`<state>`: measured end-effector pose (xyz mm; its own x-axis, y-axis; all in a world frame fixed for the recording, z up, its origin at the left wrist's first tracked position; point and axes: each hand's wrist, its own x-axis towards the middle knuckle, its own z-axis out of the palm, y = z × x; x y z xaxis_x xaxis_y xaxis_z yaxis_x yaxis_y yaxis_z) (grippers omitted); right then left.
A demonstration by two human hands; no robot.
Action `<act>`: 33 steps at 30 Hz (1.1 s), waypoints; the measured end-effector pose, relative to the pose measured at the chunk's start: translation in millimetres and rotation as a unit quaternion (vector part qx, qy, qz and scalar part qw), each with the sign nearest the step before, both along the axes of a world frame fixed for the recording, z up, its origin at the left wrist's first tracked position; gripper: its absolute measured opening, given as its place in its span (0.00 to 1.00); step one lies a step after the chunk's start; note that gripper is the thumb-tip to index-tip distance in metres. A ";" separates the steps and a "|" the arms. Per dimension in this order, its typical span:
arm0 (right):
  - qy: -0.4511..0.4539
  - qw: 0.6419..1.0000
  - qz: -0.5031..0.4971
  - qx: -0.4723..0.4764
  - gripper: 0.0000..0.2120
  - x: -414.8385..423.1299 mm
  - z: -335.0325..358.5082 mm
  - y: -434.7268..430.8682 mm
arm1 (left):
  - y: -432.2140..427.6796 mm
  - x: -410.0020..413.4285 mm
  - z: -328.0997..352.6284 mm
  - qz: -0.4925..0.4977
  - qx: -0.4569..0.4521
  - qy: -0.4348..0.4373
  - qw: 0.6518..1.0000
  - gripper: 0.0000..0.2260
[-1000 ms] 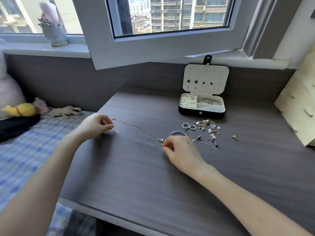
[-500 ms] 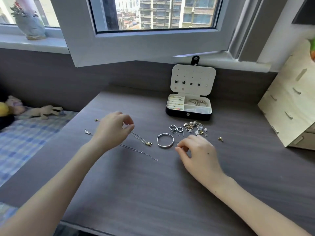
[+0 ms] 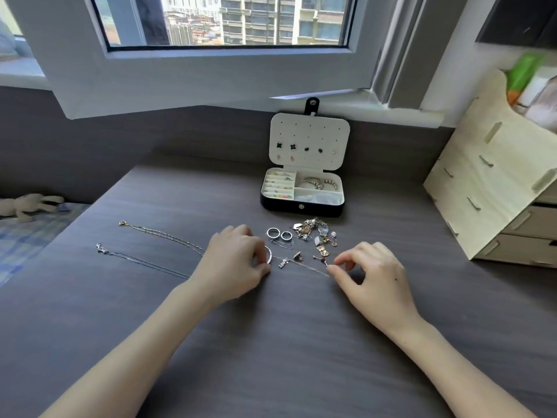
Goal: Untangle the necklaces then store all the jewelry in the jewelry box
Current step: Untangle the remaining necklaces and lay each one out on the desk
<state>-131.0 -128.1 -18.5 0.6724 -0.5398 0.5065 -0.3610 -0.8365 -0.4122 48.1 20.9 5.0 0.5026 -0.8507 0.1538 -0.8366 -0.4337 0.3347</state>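
A thin silver necklace with a LOVE pendant (image 3: 283, 262) lies stretched between my hands. My right hand (image 3: 372, 277) pinches its right end with thumb and forefinger. My left hand (image 3: 233, 262) is curled at its left end, fingertips closed where the chain vanishes, and covers most of a silver bangle (image 3: 269, 254). A gold necklace (image 3: 156, 233) and a silver necklace (image 3: 141, 260) lie straight and separate to the left. The black jewelry box (image 3: 301, 206) stands open at the back, with earrings pinned in its lid.
Two rings (image 3: 278, 234) and a heap of earrings and charms (image 3: 315, 235) lie between my hands and the box. A wooden drawer organiser (image 3: 494, 188) stands at the right. The open window sash (image 3: 193, 76) overhangs the dark desk's (image 3: 271, 342) back edge. A bed adjoins the left.
My left hand let go of the gold necklace and moved right onto the bangle. My right hand shifted right and pinched the pendant chain. The view turned right.
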 end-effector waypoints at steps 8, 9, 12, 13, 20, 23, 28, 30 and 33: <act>0.020 1.000 0.013 0.013 0.06 2.2 -0.7 0.0 | -2.5 7.1 -7.2 0.010 -0.041 -0.025 0.999 0.03; 0.019 1.000 0.017 0.014 0.06 3.5 -0.2 0.4 | -2.1 7.4 -7.1 0.006 -0.039 -0.019 0.999 0.03; 0.035 0.998 0.046 0.004 0.06 11.1 0.3 7.5 | -0.6 7.4 -4.3 -0.005 -0.032 -0.002 0.999 0.04; 0.042 0.998 0.053 0.000 0.06 14.9 0.1 10.5 | 0.1 8.2 -2.6 -0.006 -0.037 0.008 0.999 0.03; 0.077 0.996 0.033 -0.031 0.07 30.9 2.5 19.3 | 12.8 20.7 18.6 0.017 -0.109 0.220 0.969 0.07; 0.054 0.997 0.041 -0.032 0.06 35.9 7.4 26.3 | 16.0 19.5 26.7 0.021 -0.141 0.347 0.927 0.06; 0.016 0.996 0.084 0.038 0.19 53.6 20.0 41.0 | 20.4 12.9 39.7 -0.028 -0.167 0.462 0.871 0.06; 0.004 0.993 0.089 0.077 0.21 60.9 23.2 47.8 | 21.9 11.9 41.8 -0.049 -0.167 0.490 0.854 0.05; -0.019 0.990 0.090 0.110 0.25 67.8 26.0 55.6 | 24.1 11.4 43.2 -0.074 -0.184 0.525 0.828 0.05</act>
